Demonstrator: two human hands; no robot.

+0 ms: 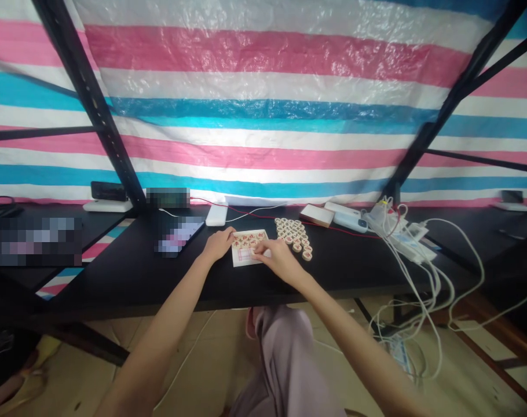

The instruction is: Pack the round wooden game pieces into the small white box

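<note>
A small white box lies on the black table, with rows of round Chinese chess pieces marked in red characters in its far part. Its near part shows a pink-lined print on the bottom. My left hand grips the box at its far left corner, fingers closed on the edge. Over the right side of the box, my right hand pinches a Chinese chess piece, mostly hidden by the fingers. Just right of the box, several more pieces sit in close rows on the table, characters up.
A phone lies left of the box, and a white power bank stands behind it. Farther right are a flat box, a pale blue device and a power strip with tangled white cables. A red cable crosses the table's back.
</note>
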